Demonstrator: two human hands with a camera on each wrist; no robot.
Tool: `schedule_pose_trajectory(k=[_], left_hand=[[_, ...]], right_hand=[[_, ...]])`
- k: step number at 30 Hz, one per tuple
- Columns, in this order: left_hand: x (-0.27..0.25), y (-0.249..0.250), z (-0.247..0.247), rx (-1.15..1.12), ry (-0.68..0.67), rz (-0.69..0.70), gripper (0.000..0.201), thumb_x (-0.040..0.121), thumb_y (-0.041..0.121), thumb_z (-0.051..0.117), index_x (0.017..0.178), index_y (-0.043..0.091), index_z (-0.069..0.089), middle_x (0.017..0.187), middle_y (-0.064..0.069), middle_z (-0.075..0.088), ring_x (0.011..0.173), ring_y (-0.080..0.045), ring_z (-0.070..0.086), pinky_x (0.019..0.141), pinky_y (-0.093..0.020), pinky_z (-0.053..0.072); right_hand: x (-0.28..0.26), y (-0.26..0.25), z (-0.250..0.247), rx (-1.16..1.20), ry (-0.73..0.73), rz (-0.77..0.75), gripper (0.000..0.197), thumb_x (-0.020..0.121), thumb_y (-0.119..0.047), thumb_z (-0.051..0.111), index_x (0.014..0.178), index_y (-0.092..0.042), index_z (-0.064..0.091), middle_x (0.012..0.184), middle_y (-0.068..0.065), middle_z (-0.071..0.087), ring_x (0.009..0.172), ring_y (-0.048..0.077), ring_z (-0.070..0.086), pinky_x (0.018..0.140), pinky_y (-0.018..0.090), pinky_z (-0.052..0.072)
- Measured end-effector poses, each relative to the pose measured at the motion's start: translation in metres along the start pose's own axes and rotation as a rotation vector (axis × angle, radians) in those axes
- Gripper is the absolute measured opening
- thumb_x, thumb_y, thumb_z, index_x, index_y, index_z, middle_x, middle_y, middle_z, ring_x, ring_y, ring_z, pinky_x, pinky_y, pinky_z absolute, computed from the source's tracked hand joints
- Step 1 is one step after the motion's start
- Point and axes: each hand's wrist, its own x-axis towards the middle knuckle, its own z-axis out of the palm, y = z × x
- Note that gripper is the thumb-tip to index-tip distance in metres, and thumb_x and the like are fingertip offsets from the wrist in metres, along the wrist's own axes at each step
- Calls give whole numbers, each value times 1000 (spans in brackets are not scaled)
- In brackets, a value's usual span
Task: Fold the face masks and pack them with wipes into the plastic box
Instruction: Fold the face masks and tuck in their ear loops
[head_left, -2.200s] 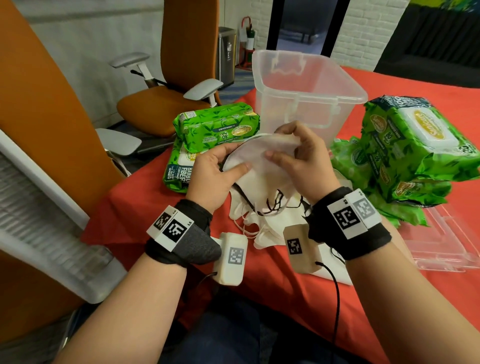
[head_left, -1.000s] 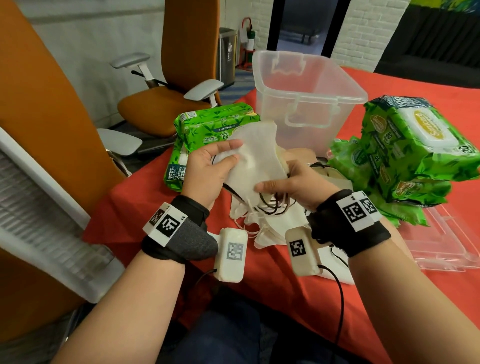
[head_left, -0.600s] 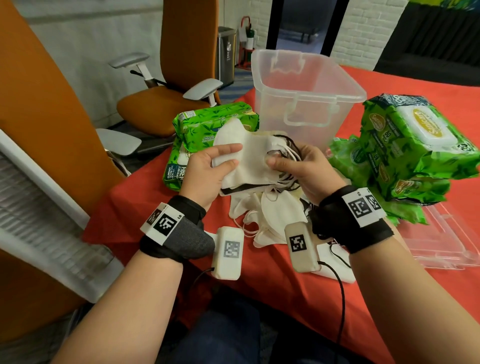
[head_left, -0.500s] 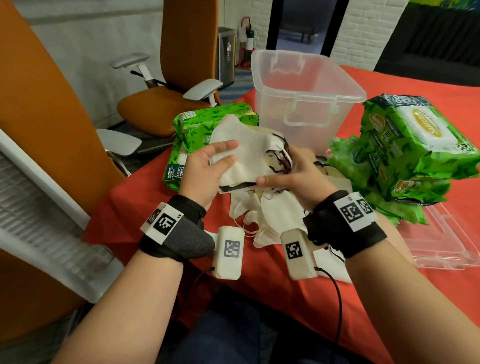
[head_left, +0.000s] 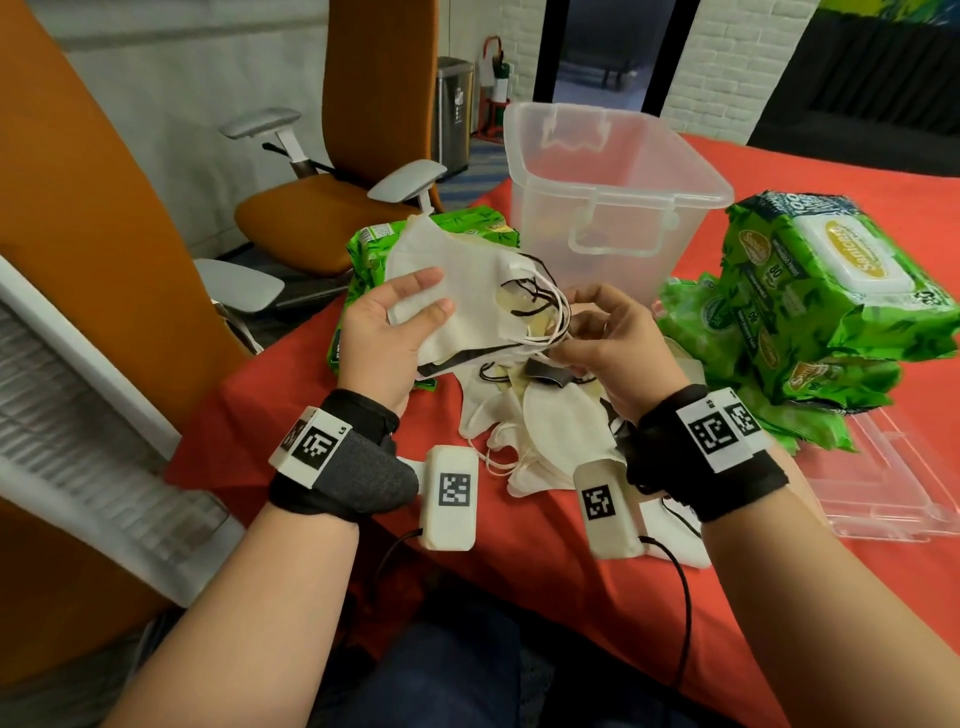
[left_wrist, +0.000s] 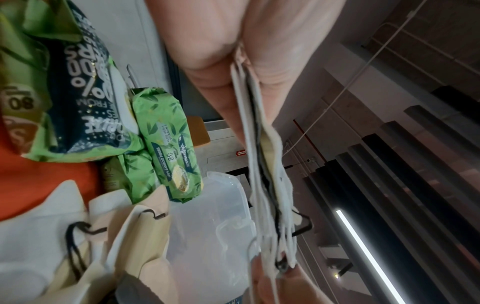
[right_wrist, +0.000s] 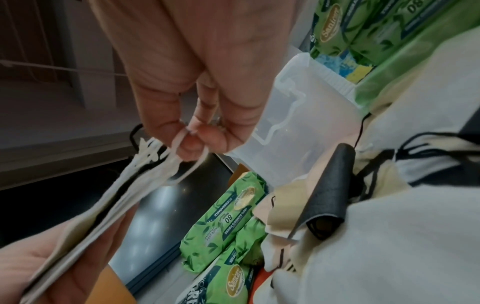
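My left hand (head_left: 395, 322) holds a flat stack of folded masks (head_left: 467, 296), white with a dark one between, thumb on top; the left wrist view shows the stack (left_wrist: 262, 164) edge-on between thumb and fingers. My right hand (head_left: 582, 338) pinches the white and black ear loops (head_left: 545, 312) at the stack's right end, seen close as ear loops (right_wrist: 182, 152) in the right wrist view. More loose masks (head_left: 545, 431) lie in a pile on the red table (head_left: 519, 571) below the hands. The clear plastic box (head_left: 613, 197) stands behind, open.
Green wipe packs (head_left: 821, 306) are piled at the right; another pack (head_left: 374, 244) lies behind my left hand. The clear box lid (head_left: 893, 488) lies flat at the right front. An orange office chair (head_left: 332, 208) stands beyond the table's left edge.
The stack has been turned flat in my left hand. My right hand slid from the masks' body to the right end and gathered the ear loops between its fingertips.
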Motion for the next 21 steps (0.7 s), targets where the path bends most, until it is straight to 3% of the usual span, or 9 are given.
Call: schedule_pose_trajectory(k=[3, 7, 12, 15, 17, 18, 19, 20, 21], left_hand=[[1, -2, -2, 27, 5, 14, 31, 79, -4, 67, 92, 24, 66, 105, 4, 65, 109, -15, 60, 101, -39, 46], [4, -4, -6, 79, 1, 29, 33, 79, -3, 67, 90, 27, 67, 102, 7, 65, 106, -13, 61, 100, -36, 46], [4, -4, -6, 141, -72, 57, 36, 80, -7, 61, 91, 27, 66, 98, 17, 65, 100, 2, 58, 97, -21, 43], [3, -2, -7, 179, -156, 70, 41, 82, -9, 58, 93, 29, 65, 101, 19, 63, 97, 14, 56, 94, -11, 41], [3, -1, -6, 208, -224, 72, 42, 81, -10, 58, 95, 29, 65, 102, 18, 63, 97, 14, 55, 95, -11, 41], [2, 0, -5, 213, -255, 72, 42, 81, -10, 59, 96, 28, 65, 102, 18, 63, 97, 13, 56, 94, -11, 41], [0, 0, -3, 211, -282, 73, 41, 80, -11, 59, 97, 26, 65, 101, 17, 64, 97, 13, 56, 92, -10, 41], [-1, 1, -2, 205, -304, 76, 39, 80, -11, 60, 97, 23, 65, 99, 16, 65, 95, 13, 57, 88, -8, 42], [-2, 2, 0, 201, -324, 78, 37, 79, -11, 61, 97, 21, 66, 97, 17, 66, 93, 13, 58, 84, -7, 42]], right_hand=[[1, -3, 0, 18, 86, -27, 34, 73, 24, 51, 76, -10, 56, 57, 3, 51, 38, 1, 42, 39, 11, 33], [6, -3, -4, 76, 199, 38, 33, 77, 17, 41, 64, -11, 53, 59, 4, 44, 37, 6, 36, 41, 16, 25], [5, -2, -3, 4, 125, 127, 30, 78, 9, 36, 60, -8, 54, 57, 7, 52, 41, 15, 51, 41, 18, 35], [6, -5, -3, 21, 99, 198, 19, 72, -16, 42, 72, -12, 60, 72, 7, 59, 57, 18, 55, 53, 24, 40], [7, -7, -1, -38, 73, 160, 26, 72, -27, 47, 91, -18, 62, 90, 1, 61, 75, 13, 55, 65, 25, 41], [7, -8, 3, -55, 17, 125, 29, 77, -27, 53, 104, -17, 60, 98, -1, 60, 81, 8, 56, 70, 21, 43], [6, -9, 7, -71, -62, 88, 38, 80, -22, 61, 116, -15, 55, 105, 0, 58, 86, 4, 57, 74, 15, 46], [6, -9, 11, -102, -144, 58, 53, 74, -18, 70, 123, -13, 50, 112, 4, 57, 93, 5, 60, 80, 16, 49], [6, -7, 14, -143, -219, 40, 68, 65, -20, 78, 126, -13, 48, 118, 10, 57, 101, 14, 61, 88, 26, 52]])
